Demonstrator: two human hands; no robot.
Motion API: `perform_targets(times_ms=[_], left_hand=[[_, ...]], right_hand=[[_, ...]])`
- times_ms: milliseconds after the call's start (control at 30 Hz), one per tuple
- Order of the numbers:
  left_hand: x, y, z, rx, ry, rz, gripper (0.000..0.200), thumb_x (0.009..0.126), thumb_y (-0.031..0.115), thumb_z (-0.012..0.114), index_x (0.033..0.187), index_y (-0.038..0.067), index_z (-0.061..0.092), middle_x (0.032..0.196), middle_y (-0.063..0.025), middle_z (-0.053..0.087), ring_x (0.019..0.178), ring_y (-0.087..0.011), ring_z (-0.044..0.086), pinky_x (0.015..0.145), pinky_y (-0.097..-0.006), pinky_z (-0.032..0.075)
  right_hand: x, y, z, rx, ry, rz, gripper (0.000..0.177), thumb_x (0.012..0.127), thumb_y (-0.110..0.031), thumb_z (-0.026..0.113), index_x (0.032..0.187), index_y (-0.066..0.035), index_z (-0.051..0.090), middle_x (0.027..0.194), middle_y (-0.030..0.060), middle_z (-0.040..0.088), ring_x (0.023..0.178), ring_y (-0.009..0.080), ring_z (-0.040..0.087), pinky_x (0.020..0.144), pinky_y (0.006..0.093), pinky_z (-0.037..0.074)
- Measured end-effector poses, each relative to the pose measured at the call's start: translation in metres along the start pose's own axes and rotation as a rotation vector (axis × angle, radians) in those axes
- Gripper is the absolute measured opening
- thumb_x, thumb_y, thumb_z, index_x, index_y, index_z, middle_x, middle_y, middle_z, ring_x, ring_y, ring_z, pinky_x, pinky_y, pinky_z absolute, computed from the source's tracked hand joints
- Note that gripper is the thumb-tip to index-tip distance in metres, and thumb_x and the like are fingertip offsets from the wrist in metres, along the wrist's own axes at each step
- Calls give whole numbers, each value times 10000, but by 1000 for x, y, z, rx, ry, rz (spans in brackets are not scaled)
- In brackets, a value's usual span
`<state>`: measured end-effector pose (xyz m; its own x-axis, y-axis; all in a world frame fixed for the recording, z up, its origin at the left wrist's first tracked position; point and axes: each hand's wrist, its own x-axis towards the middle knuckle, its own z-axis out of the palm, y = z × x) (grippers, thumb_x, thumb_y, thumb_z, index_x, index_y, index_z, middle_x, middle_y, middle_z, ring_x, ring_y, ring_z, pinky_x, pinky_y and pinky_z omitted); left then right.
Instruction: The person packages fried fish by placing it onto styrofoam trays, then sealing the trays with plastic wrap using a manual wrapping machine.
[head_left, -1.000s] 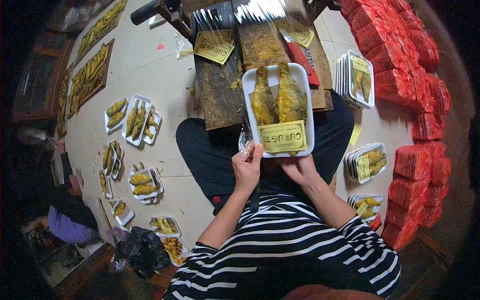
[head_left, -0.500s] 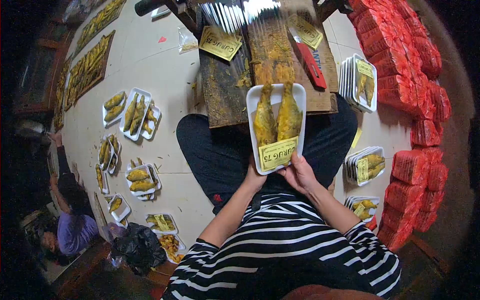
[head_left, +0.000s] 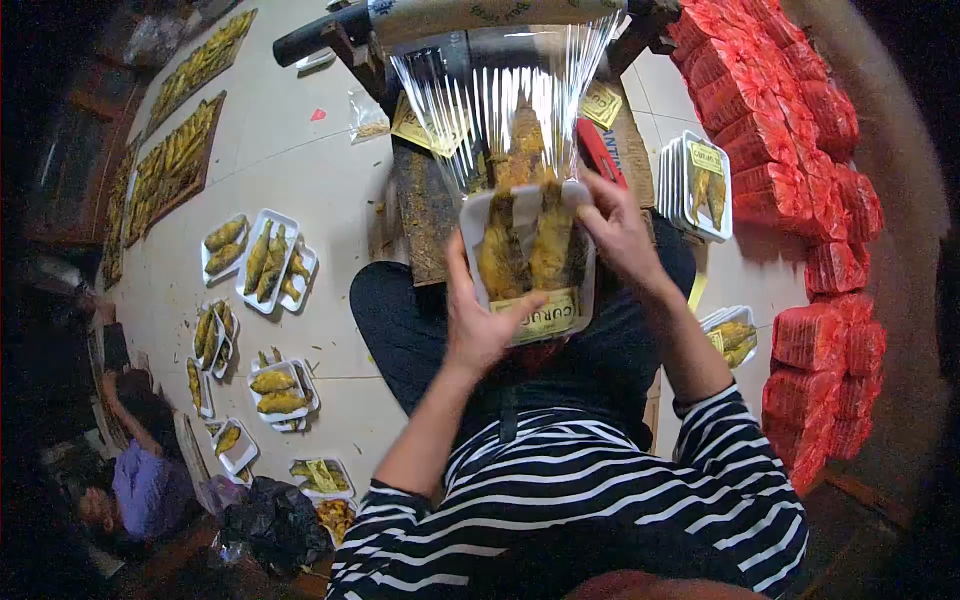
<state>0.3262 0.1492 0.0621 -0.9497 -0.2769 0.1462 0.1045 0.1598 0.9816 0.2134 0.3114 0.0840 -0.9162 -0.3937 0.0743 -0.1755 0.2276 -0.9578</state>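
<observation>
A white foam tray (head_left: 587, 300) with two yellow fish (head_left: 550, 235) and a yellow paper label (head_left: 548, 315) is held over my lap. Clear plastic film (head_left: 500, 95) stretches from a roll (head_left: 490, 14) at the top down onto the tray. My left hand (head_left: 482, 318) grips the tray's left side, its thumb lying across the label. At the upper right corner, my right hand (head_left: 622, 232) is closed on the tray and the film edge; its fingertips are partly hidden. A stained wooden board (head_left: 425, 215) lies just beyond, bearing a red-handled tool (head_left: 600, 155) and more labels (head_left: 425, 128).
Stacked trays of fish (head_left: 700, 185) stand to the right, before piled red-wrapped packs (head_left: 810, 350). Several loose fish trays (head_left: 268, 255) lie on the tiled floor at left, near a black plastic bag (head_left: 272, 520). Another person in a purple top (head_left: 150, 480) sits at far left.
The tray has moved slightly left, and film now stretches over it. My right hand has gone from the tray's lower edge to its upper right corner; my left hand has shifted up its left side.
</observation>
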Motion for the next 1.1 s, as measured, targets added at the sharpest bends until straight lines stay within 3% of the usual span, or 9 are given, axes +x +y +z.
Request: perform_targets(times_ms=[167,300,500,567,633,733,900,1000,1100], left_hand=[[78,88,-42,-471,-268,63,474,731,388,664,972,0,536,929,-63,567,879,-116,514,780,-248,404],[125,33,-52,4,-384,-410,648,800,614,436,776,-8,617,743,-86,623,742,-128,572,707,-251,441],[104,-23,-29,-147,-129,-273,237,773,179,649,912,-12,647,760,-28,620,669,-79,537,637,-218,431],[93,-28,-20,-286,-47,-308,215,774,108,632,956,-5,614,822,-35,613,710,-76,535,649,-209,434],[85,-34,-4,-379,168,-191,161,772,73,632,920,37,580,823,11,570,663,-62,502,617,-198,414],[80,-50,-3,-385,150,-222,100,778,74,635,856,40,582,765,2,573,678,-65,518,622,-190,418],[70,-60,0,-803,196,-318,87,809,90,613,847,22,575,754,-3,578,672,-53,513,640,-196,422],[64,-49,3,-991,200,-356,83,827,101,592,854,27,565,772,-7,585,685,-62,531,651,-205,439],[60,-39,9,-962,224,-268,66,855,110,550,860,45,556,806,-13,599,710,-78,562,654,-218,464]], right_hand=[[-4,-70,0,289,71,-442,476,647,145,393,1089,10,509,1080,105,502,1059,219,494,945,305,363],[-49,-54,-9,-11,-263,-306,335,706,44,467,1001,-20,615,1079,123,572,1105,282,480,976,371,327],[-30,-6,-39,274,-520,52,205,798,-162,533,877,-3,635,955,140,604,1055,276,517,897,360,395],[6,18,-38,-93,-45,115,210,813,-164,539,928,-2,607,852,132,587,918,246,556,772,341,440],[38,29,-25,-804,291,-429,236,837,-127,510,1045,-25,557,801,96,549,797,197,545,692,322,440],[38,41,-29,-808,100,-145,290,867,-100,471,1149,-47,509,981,61,548,825,204,533,747,323,436],[22,27,-55,420,298,-1,377,897,-159,443,1267,-97,409,1109,67,537,745,80,519,648,217,455],[25,-35,-53,173,-107,29,393,907,-168,428,1294,-109,396,1054,42,571,664,17,471,574,153,396],[45,-65,-6,-428,-432,-233,350,851,-112,478,1195,-155,520,998,44,588,755,131,544,648,233,439]])
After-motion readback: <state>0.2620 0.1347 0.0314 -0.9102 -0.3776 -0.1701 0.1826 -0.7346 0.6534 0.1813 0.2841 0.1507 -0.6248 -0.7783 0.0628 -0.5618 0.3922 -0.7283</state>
